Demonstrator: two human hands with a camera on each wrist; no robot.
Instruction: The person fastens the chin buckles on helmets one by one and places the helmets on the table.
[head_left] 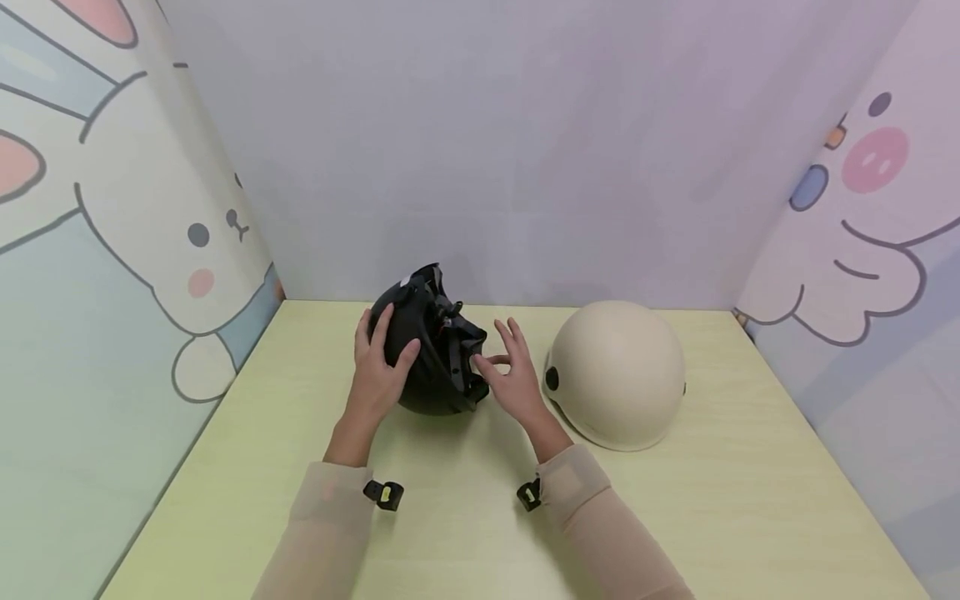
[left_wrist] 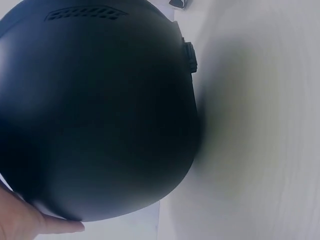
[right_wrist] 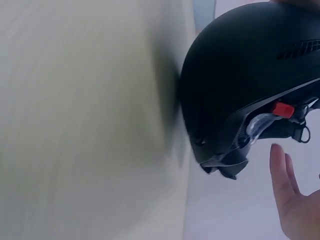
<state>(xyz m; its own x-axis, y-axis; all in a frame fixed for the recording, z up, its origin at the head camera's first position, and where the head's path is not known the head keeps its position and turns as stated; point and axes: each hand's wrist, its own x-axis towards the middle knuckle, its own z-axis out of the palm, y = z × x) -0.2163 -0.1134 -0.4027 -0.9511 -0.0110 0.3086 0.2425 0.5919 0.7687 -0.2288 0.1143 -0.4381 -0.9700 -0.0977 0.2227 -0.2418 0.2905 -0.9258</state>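
Note:
A black helmet [head_left: 408, 333] stands tilted on the table, its hollow side with dark straps facing right. My left hand [head_left: 378, 371] holds its rounded shell from the left, fingers spread over the outside and thumb toward the front. In the left wrist view the smooth shell [left_wrist: 105, 120] fills much of the picture, hiding most of the hand. My right hand [head_left: 517, 383] is at the helmet's open side, thumb and forefinger close together, the other fingers extended. The right wrist view shows a red buckle piece [right_wrist: 283, 109] inside the rim, with straight fingers [right_wrist: 282, 182] just outside it.
A cream helmet [head_left: 618, 375] rests dome up on the table to the right, close beside my right hand. The pale yellow table [head_left: 712, 517] ends at a plain back wall [head_left: 510, 150]. Side panels [head_left: 150, 208] carry cartoon animals.

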